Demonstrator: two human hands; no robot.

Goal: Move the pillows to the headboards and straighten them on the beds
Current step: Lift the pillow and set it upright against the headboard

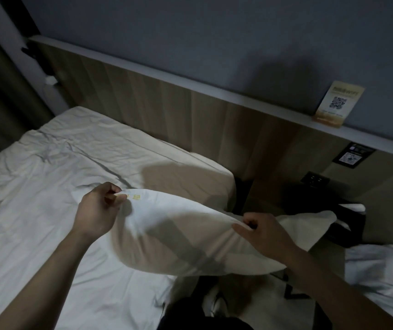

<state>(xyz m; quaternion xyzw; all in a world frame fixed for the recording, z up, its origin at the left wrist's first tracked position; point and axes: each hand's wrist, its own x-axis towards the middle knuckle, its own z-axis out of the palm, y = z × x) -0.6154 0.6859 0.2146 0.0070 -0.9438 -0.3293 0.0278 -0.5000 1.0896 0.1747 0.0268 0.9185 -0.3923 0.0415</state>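
A white pillow (181,232) hangs in the air over the gap between two beds, at the right edge of the left bed (48,177). My left hand (98,210) pinches its upper left corner, beside a small yellow label. My right hand (264,232) grips its top edge further right, fingers curled into the fabric. The pillow's far right end droops toward the dark nightstand. The wooden headboard (167,115) runs along the wall behind the bed. The left bed's white sheet is wrinkled.
A second bed (381,277) shows at the lower right. A dark nightstand (347,225) sits between the beds, below wall sockets (314,181). A card with a QR code (338,103) stands on the headboard ledge. A curtain (0,91) hangs at far left.
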